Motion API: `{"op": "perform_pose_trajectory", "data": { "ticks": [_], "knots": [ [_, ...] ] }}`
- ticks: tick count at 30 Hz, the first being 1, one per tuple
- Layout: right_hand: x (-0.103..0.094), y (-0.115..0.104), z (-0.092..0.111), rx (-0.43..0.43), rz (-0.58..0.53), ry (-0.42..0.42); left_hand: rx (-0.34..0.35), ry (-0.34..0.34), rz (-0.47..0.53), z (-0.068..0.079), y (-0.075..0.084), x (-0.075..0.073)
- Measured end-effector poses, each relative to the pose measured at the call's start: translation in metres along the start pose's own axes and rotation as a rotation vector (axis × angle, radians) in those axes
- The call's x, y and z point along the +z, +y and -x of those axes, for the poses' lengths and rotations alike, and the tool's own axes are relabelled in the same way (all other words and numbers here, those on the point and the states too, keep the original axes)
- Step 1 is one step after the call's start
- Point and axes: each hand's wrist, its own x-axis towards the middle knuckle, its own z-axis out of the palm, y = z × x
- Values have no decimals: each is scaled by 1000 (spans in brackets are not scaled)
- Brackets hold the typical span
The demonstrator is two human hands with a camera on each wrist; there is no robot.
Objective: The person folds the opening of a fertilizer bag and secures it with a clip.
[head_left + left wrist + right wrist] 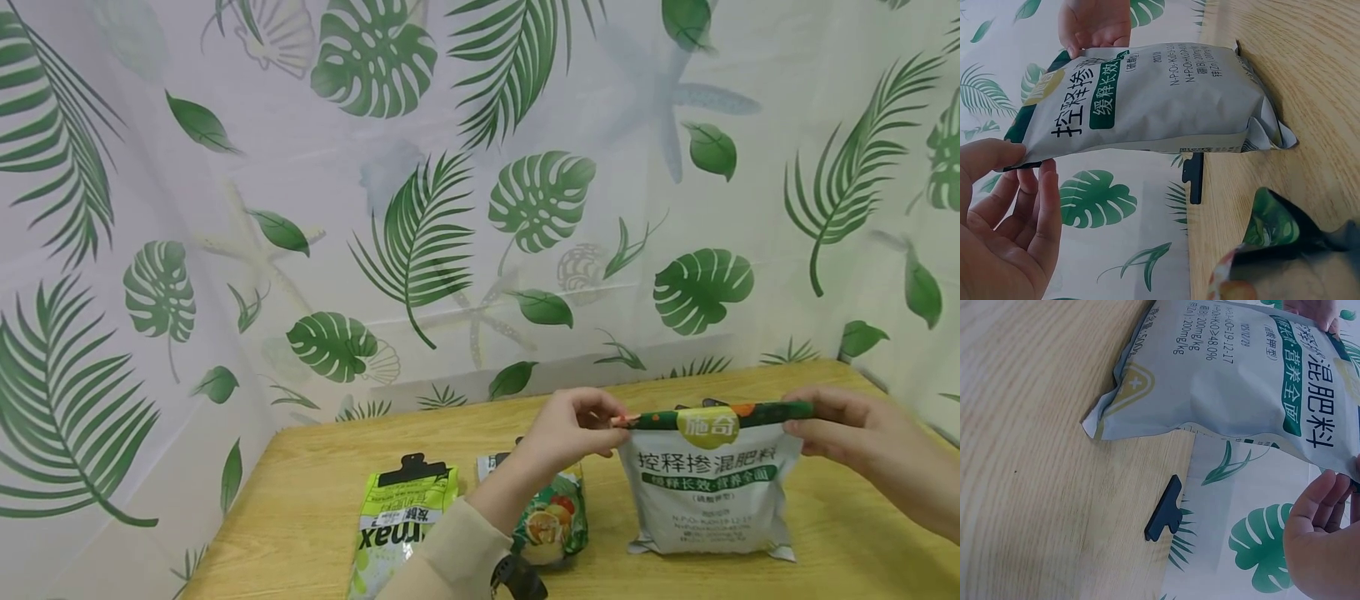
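A grey-white bag (710,492) with a green top band stands upright on the wooden surface (315,500) between the two hands. The left hand (567,431) pinches the left end of the bag's folded top edge between thumb and fingertips; the right hand (847,429) pinches the right end of the same edge. The bag hangs down from that edge, with its bottom corners touching the surface, and it looks full and puffed out.

Below and to the left of the left hand, partly hidden by the forearm, a smaller green bag (551,525) printed with fruit lies on the surface. Further left of it lies a light green bag (397,517) with a black clip (412,469) on its top.

Behind the held bag, near the far edge of the surface, lies another black clip (1165,509). A leaf-patterned curtain (420,208) hangs just behind the surface.
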Motion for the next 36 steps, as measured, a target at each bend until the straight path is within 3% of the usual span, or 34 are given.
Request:
{"op": "perform_pose_trajectory", "data": {
  "ticks": [20,36],
  "knots": [
    [-3,2,-1,-15,-30,-37,-11,35,-46,2,-1,2],
    [-8,1,0,39,-107,-109,-14,27,-37,1,-2,2]
  ]
}}
